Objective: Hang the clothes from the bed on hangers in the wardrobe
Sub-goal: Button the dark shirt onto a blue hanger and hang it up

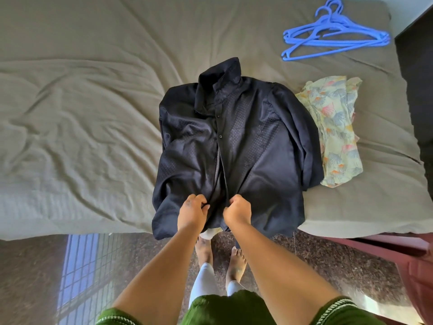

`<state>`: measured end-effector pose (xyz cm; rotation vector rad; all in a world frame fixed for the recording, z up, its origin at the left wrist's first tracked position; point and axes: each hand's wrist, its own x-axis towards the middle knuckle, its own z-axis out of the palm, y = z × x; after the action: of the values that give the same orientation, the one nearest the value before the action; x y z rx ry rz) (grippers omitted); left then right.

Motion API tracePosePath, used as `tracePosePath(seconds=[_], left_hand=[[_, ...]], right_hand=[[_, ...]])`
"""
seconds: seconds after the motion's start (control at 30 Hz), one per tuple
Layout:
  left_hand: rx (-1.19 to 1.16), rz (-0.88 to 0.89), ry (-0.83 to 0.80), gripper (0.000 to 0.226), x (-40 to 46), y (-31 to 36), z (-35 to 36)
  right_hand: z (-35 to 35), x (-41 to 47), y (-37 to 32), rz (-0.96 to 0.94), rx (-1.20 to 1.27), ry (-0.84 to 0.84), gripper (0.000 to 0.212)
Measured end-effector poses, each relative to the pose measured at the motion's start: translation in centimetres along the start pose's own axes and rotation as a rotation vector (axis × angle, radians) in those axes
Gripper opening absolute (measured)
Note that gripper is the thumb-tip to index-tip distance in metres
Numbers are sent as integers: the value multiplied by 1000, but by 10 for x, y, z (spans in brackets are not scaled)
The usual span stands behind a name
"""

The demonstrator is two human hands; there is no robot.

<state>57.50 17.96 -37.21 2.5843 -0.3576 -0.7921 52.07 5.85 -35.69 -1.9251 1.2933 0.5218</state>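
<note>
Two bare hands meet at the near hem of a dark navy button-up shirt with a fine dotted weave (234, 141); the left hand (193, 211) has its fingers curled round the cloth on the left side of the button placket, and the right hand (236, 207) is closed in a fist on the cloth just right of it, so each pinches its own edge of the front opening; the two hands lie near each other but apart. This shirt lies face up on the olive-green bed sheet (82, 102), collar toward the far side, its near edge hanging over the bed's near edge; several buttons along the upper placket show (whether they are fastened I cannot tell). Just right of the shirt, partly tucked under its sleeve, lies a crumpled pale yellow garment printed with blue and pink flowers (337, 132); at the far right of the bed rests a stack of blue plastic hangers (335, 36), well apart from the hands. Below, bare feet stand on a speckled dark stone floor (328, 259).
</note>
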Motion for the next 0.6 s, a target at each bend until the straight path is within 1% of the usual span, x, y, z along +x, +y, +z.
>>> tracePosePath(seconds=[0.07,0.17,0.2,0.27,0.33,0.43,0.5,0.53,0.6], left_hand=[[-106,-70,29,14,0,7,-7],[-235,-195,6,18,-5,16,-16],[-250,-215,-9,17,-8,18,-18],[-320,-253,-14,11,-17,22,-21],[-451,-312,10,5,-26,27,-26],[-651,-388,43,10,-38,39,-36],[-781,-421,64,10,-43,51,-45],[-810,-424,80,9,-45,56,-49],[-830,-418,92,9,-46,65,-55]], right_hand=[[-3,-5,2,-4,-9,10,8],[-8,-11,0,31,9,-45,19],[-10,-13,-3,42,16,-69,17],[-15,-17,-10,52,28,-114,7],[-26,-22,-16,47,64,-132,6],[-45,-31,-23,19,112,-147,20],[-56,-37,-29,-19,102,-166,41],[-61,-41,-32,-40,92,-171,46],[-71,-47,-39,-85,68,-164,50]])
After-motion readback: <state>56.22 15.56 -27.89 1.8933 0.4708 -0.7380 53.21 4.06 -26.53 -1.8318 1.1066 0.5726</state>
